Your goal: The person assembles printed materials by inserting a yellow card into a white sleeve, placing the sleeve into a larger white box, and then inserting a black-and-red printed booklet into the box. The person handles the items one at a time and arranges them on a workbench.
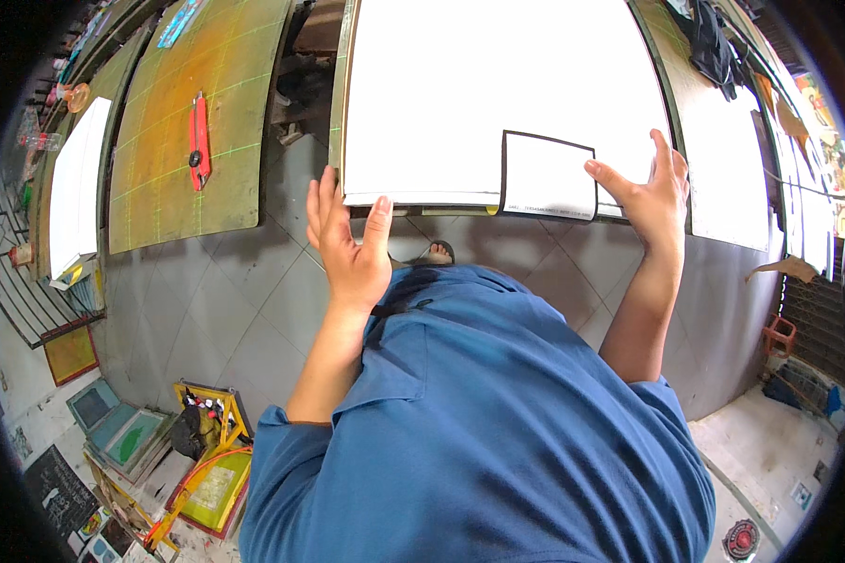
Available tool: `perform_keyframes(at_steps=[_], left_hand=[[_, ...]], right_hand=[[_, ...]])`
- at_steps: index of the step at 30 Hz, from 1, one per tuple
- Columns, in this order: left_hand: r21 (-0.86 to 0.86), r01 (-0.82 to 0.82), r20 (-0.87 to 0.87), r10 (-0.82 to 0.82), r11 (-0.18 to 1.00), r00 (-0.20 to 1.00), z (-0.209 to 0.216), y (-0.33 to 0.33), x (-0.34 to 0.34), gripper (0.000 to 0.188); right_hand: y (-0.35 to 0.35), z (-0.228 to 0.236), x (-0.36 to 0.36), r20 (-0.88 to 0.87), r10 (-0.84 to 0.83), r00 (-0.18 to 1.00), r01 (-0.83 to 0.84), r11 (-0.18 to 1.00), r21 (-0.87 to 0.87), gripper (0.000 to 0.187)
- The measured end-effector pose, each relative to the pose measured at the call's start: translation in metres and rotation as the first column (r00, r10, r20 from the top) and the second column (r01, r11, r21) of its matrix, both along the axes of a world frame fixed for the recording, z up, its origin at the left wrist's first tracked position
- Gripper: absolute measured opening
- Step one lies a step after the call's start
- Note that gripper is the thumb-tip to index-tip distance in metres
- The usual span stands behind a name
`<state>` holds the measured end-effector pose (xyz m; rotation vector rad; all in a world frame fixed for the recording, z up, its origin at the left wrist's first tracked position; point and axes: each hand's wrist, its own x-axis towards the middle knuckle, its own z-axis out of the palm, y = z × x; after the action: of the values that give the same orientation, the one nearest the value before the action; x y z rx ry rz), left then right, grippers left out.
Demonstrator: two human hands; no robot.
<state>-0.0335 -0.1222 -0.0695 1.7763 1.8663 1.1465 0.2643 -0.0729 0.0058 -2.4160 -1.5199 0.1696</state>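
White sheet tops a board above tiles, left hand and right hand at corners, fingers apart.

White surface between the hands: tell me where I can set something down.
The white surface is bare left of the black-bordered card and beyond it. Crowded: the near-right corner, with the card and right hand; the near-left corner, where the left hand is.

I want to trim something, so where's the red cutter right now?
In the head view, the red cutter lies on the gridded board at the left, to the left of the person's left hand.
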Motion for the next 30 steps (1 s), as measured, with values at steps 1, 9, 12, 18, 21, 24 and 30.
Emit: perform_keyframes(at_steps=[1, 9, 12, 18, 21, 24, 30], left_hand=[[-0.011, -0.002, 0.038, 0.002, 1.000, 0.999, 0.003, 0.001, -0.003, 0.049], [0.151, 0.139, 0.921, -0.190, 0.979, 0.340, 0.054, 0.012, 0.018, 0.052], [0.119, 0.060, 0.987, -0.125, 0.991, 0.103, 0.054, 0.014, 0.025, 0.046], [-0.087, 0.077, 0.984, 0.098, 0.993, -0.148, 0.057, 0.013, 0.029, 0.044], [-0.177, 0.238, 0.945, 0.233, 0.955, -0.229, 0.055, 0.010, 0.027, 0.050], [-0.248, 0.279, 0.912, 0.320, 0.928, -0.256, 0.057, 0.010, 0.029, 0.050], [-0.362, 0.381, 0.922, 0.386, 0.851, 0.013, 0.057, 0.001, 0.035, 0.048]], right_hand=[[0.002, -0.002, 0.001, -0.005, 0.018, 1.000, -0.018, 1.000, 0.012, 0.108], [0.016, 0.020, 0.022, -0.165, 0.041, 0.985, -0.036, 0.999, 0.033, 0.107], [0.015, 0.027, 0.019, -0.222, 0.040, 0.974, -0.032, 0.999, 0.040, 0.102], [0.006, 0.016, 0.014, -0.157, 0.043, 0.987, -0.039, 0.999, 0.031, 0.106], [0.004, 0.012, 0.010, -0.127, 0.034, 0.991, -0.030, 0.999, 0.036, 0.106], [0.004, 0.013, 0.009, -0.092, 0.034, 0.995, -0.031, 0.999, 0.036, 0.106], [0.001, 0.016, 0.008, -0.111, 0.013, 0.994, -0.012, 1.000, 0.008, 0.106]])
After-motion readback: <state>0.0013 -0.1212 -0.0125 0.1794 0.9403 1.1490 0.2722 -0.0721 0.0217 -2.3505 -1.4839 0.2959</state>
